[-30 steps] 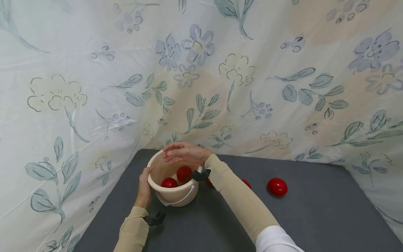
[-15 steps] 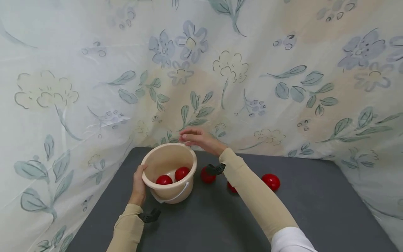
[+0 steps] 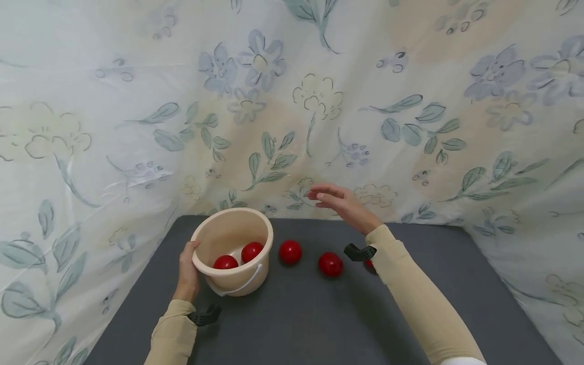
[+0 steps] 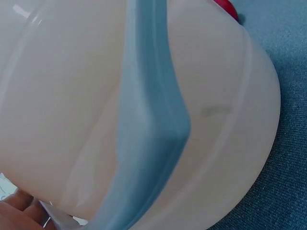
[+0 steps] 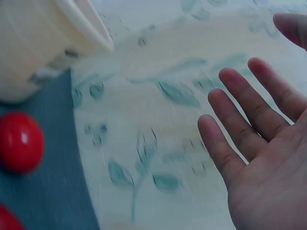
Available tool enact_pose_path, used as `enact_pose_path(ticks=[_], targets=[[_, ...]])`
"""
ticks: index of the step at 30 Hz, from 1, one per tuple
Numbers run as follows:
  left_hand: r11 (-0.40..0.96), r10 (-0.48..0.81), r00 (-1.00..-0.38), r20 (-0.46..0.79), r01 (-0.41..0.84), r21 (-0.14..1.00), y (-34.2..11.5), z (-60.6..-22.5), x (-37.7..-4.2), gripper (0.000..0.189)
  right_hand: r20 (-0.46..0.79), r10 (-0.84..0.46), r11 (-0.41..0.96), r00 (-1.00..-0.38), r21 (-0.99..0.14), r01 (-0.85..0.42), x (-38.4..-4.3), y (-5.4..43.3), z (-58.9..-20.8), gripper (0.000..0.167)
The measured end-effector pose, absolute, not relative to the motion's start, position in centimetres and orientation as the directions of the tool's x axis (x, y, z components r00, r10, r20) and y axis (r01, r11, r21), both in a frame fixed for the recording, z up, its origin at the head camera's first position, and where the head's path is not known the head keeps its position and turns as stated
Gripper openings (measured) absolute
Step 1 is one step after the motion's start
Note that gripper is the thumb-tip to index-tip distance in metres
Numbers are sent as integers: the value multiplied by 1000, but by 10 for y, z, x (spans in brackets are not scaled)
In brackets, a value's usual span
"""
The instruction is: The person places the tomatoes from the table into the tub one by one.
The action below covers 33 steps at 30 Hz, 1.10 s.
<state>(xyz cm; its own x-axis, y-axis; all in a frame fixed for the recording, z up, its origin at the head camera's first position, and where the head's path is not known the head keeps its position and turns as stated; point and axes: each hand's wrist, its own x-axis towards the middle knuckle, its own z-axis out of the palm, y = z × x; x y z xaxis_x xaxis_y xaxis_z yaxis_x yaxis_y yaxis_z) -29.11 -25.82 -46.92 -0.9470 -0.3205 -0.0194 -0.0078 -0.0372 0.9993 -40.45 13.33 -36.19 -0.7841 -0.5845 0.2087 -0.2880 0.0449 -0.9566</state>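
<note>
The right hand hangs released, fingers straight, above the table's far edge. The left hand grasps the bucket near the far left corner; its fingers are hidden behind the wall. A third loose tomato is mostly covered by the right sleeve.

A dark grey cloth tabletop fills six o'clock; a pale fabric backdrop printed with blue-green flowers and leaves spans nine through three o'clock.
</note>
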Motion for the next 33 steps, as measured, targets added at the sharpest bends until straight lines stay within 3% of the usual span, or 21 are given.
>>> enact_pose_path(ticks=[13,24,33], targets=[[-36,-325,-945,-32,-22,999,-261,-470,-284,68,251,-496,-58,-831,-965,-256,-385,226,-412,42],[-32,-328,-944,-43,-34,999,-258,-468,-285,69,211,-238,-58,-948,-977,-204,-368,262,-468,46],[-43,-321,-946,-38,-25,999,-255,-466,-291,68,118,-155,-82,-981,-991,-106,-367,269,-502,58]])
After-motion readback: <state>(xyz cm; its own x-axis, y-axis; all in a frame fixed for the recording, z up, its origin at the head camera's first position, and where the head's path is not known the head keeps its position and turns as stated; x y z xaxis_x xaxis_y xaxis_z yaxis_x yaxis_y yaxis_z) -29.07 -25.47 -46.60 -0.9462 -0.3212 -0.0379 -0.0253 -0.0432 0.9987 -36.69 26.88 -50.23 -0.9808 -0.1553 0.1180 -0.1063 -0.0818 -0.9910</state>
